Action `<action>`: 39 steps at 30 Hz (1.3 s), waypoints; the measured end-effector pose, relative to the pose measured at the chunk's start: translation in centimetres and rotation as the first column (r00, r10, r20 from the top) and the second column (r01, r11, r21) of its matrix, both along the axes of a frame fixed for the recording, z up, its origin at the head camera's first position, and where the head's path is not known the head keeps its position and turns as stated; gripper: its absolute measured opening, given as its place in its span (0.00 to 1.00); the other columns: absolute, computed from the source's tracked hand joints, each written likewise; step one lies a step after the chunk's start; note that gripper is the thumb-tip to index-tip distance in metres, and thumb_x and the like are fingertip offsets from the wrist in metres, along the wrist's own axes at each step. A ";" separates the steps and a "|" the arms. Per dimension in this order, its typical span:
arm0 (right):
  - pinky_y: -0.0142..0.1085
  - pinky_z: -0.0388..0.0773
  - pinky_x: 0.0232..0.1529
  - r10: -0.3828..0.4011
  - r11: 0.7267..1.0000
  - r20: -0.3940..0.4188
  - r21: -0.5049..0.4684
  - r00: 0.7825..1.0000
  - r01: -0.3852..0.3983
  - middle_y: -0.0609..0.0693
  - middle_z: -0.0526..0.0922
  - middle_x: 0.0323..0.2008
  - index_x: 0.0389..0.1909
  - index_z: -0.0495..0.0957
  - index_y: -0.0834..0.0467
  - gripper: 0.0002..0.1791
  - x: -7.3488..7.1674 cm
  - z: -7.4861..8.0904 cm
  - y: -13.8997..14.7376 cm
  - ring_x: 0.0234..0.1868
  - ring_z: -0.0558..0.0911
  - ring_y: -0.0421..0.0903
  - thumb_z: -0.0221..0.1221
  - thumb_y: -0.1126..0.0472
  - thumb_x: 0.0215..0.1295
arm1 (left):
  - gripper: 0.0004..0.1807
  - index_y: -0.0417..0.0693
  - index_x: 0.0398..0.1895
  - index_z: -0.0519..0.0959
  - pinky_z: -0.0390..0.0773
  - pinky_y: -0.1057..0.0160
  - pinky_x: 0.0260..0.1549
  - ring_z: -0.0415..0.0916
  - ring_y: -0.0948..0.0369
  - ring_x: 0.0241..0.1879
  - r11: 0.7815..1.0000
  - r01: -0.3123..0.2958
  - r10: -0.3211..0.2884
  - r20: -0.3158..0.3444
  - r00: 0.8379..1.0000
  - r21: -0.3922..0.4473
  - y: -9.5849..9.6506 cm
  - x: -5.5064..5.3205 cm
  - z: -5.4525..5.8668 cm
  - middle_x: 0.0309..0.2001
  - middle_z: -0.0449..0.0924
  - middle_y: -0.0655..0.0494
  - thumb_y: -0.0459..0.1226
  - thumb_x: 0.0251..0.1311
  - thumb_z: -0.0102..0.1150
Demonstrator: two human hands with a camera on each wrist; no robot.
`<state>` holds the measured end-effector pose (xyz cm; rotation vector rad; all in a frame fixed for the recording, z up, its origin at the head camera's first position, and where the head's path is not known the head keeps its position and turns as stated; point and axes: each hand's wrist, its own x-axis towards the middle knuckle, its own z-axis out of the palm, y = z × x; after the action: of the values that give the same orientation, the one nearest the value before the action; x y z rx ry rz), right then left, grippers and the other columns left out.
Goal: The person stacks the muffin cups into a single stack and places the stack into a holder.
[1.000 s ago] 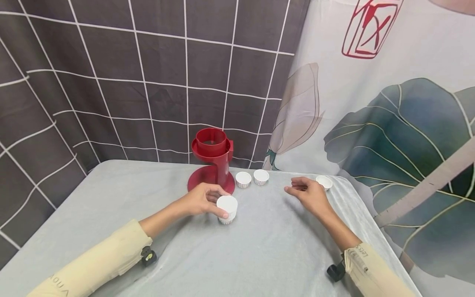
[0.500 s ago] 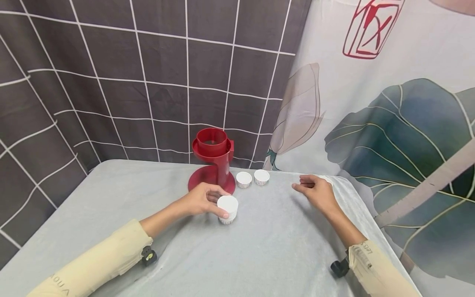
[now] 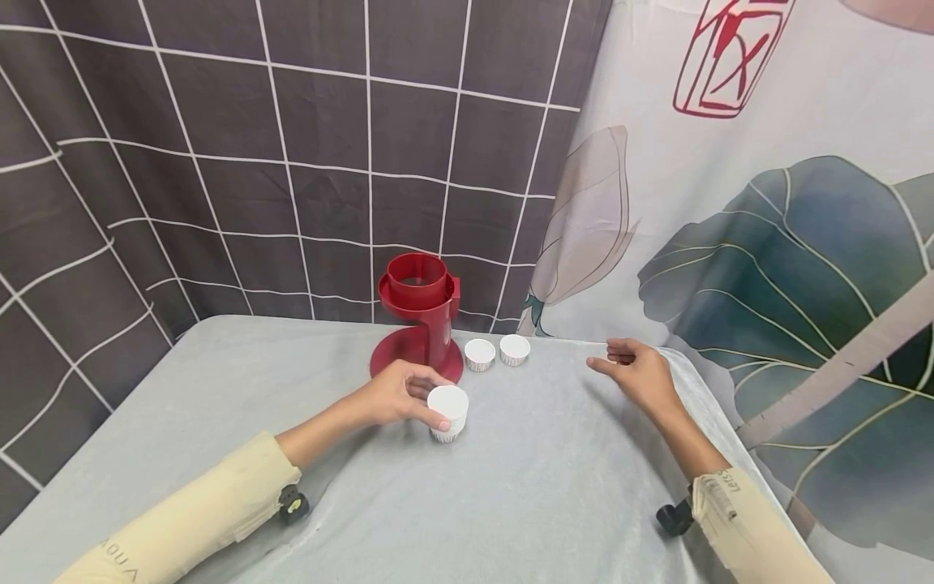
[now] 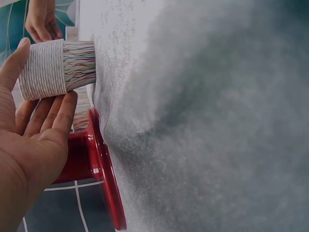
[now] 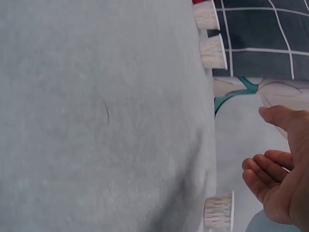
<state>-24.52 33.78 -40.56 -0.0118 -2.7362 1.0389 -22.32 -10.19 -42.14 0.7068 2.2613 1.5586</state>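
Grey-clothed table point(image 3: 540, 487) bears a red stand point(image 3: 440, 332) and white cups point(image 3: 479, 357)

Left sleeve point(image 3: 193, 507): pale cream cloth, creased, dark lettering point(image 3: 117, 560). Black wrist unit point(image 3: 293, 504), compact, yellow-green mark; at left sleeve's cuff. Left hand point(image 3: 400, 394): bare; beyond left sleeve's cuff. Right sleeve point(image 3: 755, 531): matching cream, small dark print point(image 3: 722, 495); opposite left sleeve. Second black unit point(image 3: 674, 517): on the side facing left sleeve. Right hand point(image 3: 645, 380): bare; well apart from left sleeve.
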 end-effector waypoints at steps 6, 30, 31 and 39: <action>0.58 0.84 0.69 -0.023 1.000 0.014 -0.004 1.000 0.023 0.68 0.87 0.68 0.74 0.79 0.66 0.41 -0.1 0.1 0.8 0.69 0.87 0.66 0.73 0.40 0.73 | 0.26 0.39 0.61 0.90 0.92 0.63 0.54 0.96 0.52 0.51 1.000 0.007 -0.007 -0.009 1.000 0.006 0.0 0.0 -0.1 0.50 0.96 0.46 0.35 0.58 0.86; 0.66 0.80 0.71 -0.088 0.994 0.052 0.064 0.995 0.085 0.77 0.78 0.73 0.80 0.69 0.73 0.45 -0.6 -0.1 3.7 0.74 0.78 0.74 0.68 0.44 0.79 | 0.27 0.40 0.61 0.90 0.92 0.64 0.53 0.95 0.52 0.51 1.000 -0.002 0.002 -0.002 1.000 -0.002 0.0 0.0 -0.2 0.51 0.96 0.46 0.34 0.58 0.86; 0.66 0.80 0.71 -0.091 0.994 0.053 0.069 0.994 0.087 0.77 0.78 0.73 0.80 0.68 0.74 0.46 -0.6 -0.1 3.7 0.74 0.77 0.75 0.68 0.44 0.79 | 0.27 0.40 0.61 0.90 0.92 0.64 0.53 0.95 0.52 0.51 1.000 -0.002 0.002 -0.003 1.000 -0.001 0.0 0.0 -0.2 0.51 0.96 0.46 0.34 0.58 0.86; 0.68 0.76 0.74 -0.147 0.982 0.073 0.132 0.986 0.137 0.79 0.76 0.73 0.80 0.68 0.75 0.46 -1.2 -0.2 4.4 0.75 0.77 0.77 0.68 0.45 0.78 | 0.26 0.40 0.61 0.90 0.92 0.61 0.54 0.96 0.52 0.52 1.000 0.000 0.000 0.000 1.000 0.004 -0.1 0.0 -0.2 0.51 0.96 0.47 0.35 0.59 0.86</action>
<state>-25.75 38.22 -40.75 -0.2317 -2.8218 0.8438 -22.36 -10.24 -42.33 0.7074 2.2587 1.5636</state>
